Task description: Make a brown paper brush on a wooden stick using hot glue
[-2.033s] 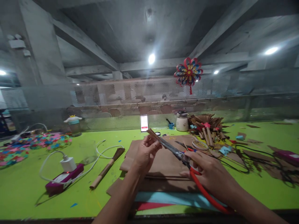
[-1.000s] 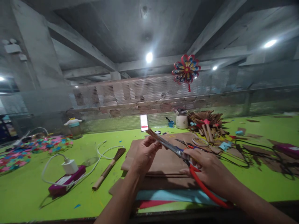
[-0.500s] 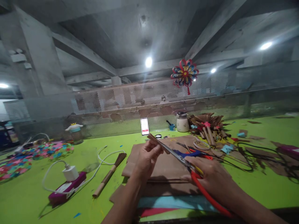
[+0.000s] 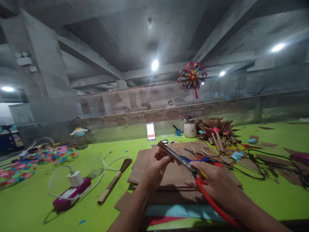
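Note:
My left hand (image 4: 158, 164) pinches a folded strip of brown paper (image 4: 161, 145) above a stack of brown paper sheets (image 4: 145, 161). In my right hand (image 4: 214, 180) is a pair of scissors (image 4: 201, 185) with red handles, its fingers wrapped round the grips. The metal blades point up and left and lie along the brown paper, close to my left fingertips. How far the blades are apart is hard to make out. Beneath the stack, light blue paper (image 4: 183, 211) and red paper (image 4: 166, 220) stick out toward me.
Left of the stack lies a rolled brown paper stick with a fringed end (image 4: 111, 185). A purple power strip (image 4: 72, 193) with a white charger (image 4: 75, 178) is farther left. Behind stand a phone (image 4: 151, 131) and a jar (image 4: 190, 127). Paper scraps and cables (image 4: 256, 164) spread at right.
The scissor blades and the brown paper have shifted slightly against each other; less of the paper end shows past the blades. The whole view has drifted a little.

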### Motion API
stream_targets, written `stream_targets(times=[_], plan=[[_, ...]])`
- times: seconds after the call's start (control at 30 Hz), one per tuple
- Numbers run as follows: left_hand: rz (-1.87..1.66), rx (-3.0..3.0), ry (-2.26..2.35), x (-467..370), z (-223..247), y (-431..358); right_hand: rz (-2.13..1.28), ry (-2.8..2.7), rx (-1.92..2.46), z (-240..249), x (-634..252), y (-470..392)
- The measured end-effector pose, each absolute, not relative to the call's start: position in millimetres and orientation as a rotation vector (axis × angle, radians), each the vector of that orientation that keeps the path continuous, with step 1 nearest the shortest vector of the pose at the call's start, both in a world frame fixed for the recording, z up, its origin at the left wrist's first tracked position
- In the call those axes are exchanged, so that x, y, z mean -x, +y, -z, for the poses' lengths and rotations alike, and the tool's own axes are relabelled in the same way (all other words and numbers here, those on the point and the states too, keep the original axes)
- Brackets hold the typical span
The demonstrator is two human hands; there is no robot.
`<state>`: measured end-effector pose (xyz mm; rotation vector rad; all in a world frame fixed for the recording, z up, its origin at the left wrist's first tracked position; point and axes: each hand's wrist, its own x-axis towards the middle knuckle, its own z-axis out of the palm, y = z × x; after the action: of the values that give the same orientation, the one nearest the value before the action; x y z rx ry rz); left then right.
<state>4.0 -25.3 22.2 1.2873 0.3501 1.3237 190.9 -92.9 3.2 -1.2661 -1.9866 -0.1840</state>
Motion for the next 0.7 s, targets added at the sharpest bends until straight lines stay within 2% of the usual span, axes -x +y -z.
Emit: stream_targets(times=[0.7], plan=[[-1.253,-1.332,0.297,-6.7,-20.3,-30.1,0.130,-1.992,1.312,2.9,-189.8,-95.7]])
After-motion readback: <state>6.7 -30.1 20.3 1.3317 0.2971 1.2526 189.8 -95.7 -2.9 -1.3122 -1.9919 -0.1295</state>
